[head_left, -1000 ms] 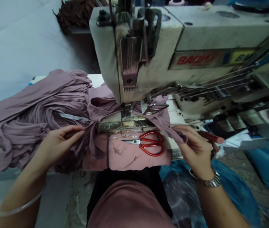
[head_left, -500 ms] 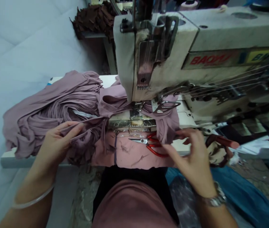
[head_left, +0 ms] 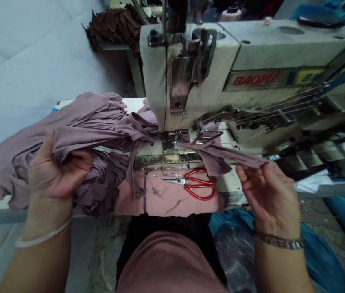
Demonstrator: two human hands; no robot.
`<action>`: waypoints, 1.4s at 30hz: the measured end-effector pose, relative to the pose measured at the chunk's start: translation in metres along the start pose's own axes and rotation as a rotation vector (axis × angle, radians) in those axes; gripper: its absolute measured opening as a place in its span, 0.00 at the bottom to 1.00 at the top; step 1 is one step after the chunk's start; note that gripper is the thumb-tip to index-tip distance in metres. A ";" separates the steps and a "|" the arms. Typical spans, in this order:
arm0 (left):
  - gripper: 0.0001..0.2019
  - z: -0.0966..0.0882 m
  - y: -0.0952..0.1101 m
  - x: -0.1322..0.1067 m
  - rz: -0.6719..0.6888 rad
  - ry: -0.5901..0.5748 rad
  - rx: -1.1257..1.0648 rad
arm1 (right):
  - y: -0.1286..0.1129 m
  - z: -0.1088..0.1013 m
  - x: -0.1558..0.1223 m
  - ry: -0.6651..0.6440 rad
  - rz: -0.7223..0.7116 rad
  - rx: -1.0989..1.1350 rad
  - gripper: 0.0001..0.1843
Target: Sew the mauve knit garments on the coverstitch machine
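Left hand (head_left: 58, 171) bunches mauve jersey (head_left: 81, 134); right fingers (head_left: 245, 173) pinch a rightward strip (head_left: 230, 156) from the sewing machine (head_left: 260, 53).

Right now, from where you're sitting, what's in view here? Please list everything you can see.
Sewing machine: one, off-white with red lettering, over the table's right side.
Table: one, white, under the machine.
Mauve fabric heap: one, on the table's left.
Pink cloth: one, on the table, before the needle.
Scissors: one pair, red handles, on the pink cloth.
Brown fabric pile: one, behind the table.
Thread cone: one, pale, behind the machine.
Blue plastic sheet: one, on the floor, right.
Left hand: one, gripping the heap; clear bangle.
Right hand: one, holding a mauve strip; metal wristband.
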State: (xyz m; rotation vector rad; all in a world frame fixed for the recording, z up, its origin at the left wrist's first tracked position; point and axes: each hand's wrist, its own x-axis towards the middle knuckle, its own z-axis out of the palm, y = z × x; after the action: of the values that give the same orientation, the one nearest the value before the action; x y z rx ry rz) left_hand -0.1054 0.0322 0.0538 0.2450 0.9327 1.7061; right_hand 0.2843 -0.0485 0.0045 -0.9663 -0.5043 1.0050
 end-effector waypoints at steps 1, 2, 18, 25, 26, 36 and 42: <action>0.10 0.004 0.000 0.002 0.031 -0.028 0.008 | -0.004 0.008 0.004 -0.010 0.019 0.094 0.15; 0.10 0.009 0.000 0.004 0.082 -0.064 0.034 | -0.006 0.019 0.007 -0.037 0.015 0.164 0.14; 0.18 0.003 -0.093 -0.014 1.321 -1.172 1.773 | 0.033 0.059 0.033 -0.936 -1.025 -1.420 0.25; 0.17 0.001 -0.091 -0.017 1.354 -1.224 1.652 | 0.024 0.060 0.029 -1.029 -0.984 -1.367 0.04; 0.18 -0.001 -0.091 -0.018 1.341 -1.217 1.639 | 0.024 0.060 0.027 -1.042 -1.011 -1.391 0.04; 0.19 0.003 -0.099 -0.026 1.292 -1.161 1.739 | 0.033 0.062 0.015 -1.076 -1.296 -1.533 0.14; 0.21 0.025 -0.107 -0.036 1.181 -1.090 1.999 | 0.024 0.060 0.004 -1.081 -1.435 -1.484 0.16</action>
State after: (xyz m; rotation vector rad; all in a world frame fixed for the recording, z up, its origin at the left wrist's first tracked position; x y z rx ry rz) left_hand -0.0005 0.0186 0.0077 3.0247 1.2558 0.3769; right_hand 0.2306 -0.0137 0.0145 -0.7862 -2.5842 -0.5141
